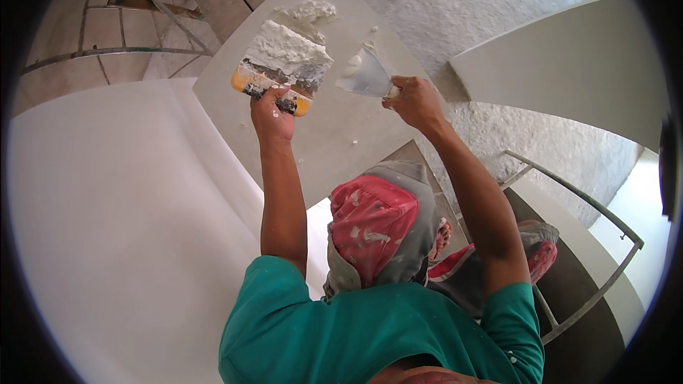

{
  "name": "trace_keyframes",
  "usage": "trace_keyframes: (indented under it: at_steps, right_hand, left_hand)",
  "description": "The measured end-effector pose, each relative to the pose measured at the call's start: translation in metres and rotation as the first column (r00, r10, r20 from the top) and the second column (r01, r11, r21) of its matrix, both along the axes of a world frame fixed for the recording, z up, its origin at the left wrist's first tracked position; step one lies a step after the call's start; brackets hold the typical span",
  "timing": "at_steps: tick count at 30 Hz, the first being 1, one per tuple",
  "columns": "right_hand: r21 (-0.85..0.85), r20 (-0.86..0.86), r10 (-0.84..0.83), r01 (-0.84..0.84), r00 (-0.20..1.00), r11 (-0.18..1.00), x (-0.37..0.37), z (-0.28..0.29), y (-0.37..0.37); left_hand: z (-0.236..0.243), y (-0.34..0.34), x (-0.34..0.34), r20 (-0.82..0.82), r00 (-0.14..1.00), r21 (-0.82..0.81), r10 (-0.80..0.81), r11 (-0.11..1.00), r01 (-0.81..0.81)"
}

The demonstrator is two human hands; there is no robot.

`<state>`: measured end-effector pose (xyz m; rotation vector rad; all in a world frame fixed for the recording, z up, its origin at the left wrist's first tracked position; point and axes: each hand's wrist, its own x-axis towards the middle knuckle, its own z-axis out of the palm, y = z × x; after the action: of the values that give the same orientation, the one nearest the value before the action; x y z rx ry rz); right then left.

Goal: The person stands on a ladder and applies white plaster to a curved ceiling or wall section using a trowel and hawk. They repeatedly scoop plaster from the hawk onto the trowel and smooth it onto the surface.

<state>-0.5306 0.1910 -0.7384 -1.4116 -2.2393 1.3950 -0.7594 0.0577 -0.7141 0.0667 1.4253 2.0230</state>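
on the far left a white wall (121, 242) is filling the view, with a metal railing (107, 50) curving above it. next to that the left hand (270, 115) is reaching up, its grip closed around the handle of a wide trowel (281, 71) with a yellow edge — the blade is carrying a thick heap of white plaster (288, 46). behind it a flat grey panel (334, 142) is showing another lump of plaster near its top. just right of the trowel the right hand (413, 99) is holding a small putty knife (366, 78), fingers wrapped tight on its handle, the smeared blade pointing toward the trowel and sitting just beside it, not quite touching. lower down, between the two forearms, a red and grey cap (380, 224) spattered with white is facing up. at the right a rough grey wall (541, 135) and a second railing (590, 256) are bending along the edge — a green shirt (370, 334) is filling the bottom.
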Motion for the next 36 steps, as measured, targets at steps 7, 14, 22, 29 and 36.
trace_keyframes:
  at_steps: [7, 14, 22, 29, 36]
  right_hand:
    - [-0.032, 0.005, 0.046, -0.046, 0.999, 0.998, -0.02, 0.024, 0.006]
    - [0.073, 0.046, 0.06, -0.063, 0.997, 0.995, -0.013, 0.035, 0.01]
    - [0.198, -0.115, 0.017, 0.006, 0.993, 0.98, -0.006, 0.022, 0.001]
    - [0.267, -0.208, -0.023, 0.079, 0.978, 0.96, -0.012, 0.025, -0.004]
    - [0.231, -0.078, -0.112, 0.127, 0.991, 0.965, 0.035, 0.01, -0.001]
  left_hand:
    - [0.017, 0.002, 0.029, 0.021, 0.998, -0.005, -0.057, 0.998, 0.057]
    - [0.038, 0.01, 0.038, -0.801, 0.096, -0.525, -0.591, 0.77, 0.364]
    - [0.008, -0.004, 0.0, -0.812, -0.118, -0.583, -0.572, 0.783, 0.217]
    - [-0.029, -0.01, -0.048, -0.73, 0.251, -0.634, -0.636, 0.767, 0.101]
    - [-0.056, -0.022, -0.112, -0.211, 0.966, -0.24, -0.147, 0.966, 0.095]
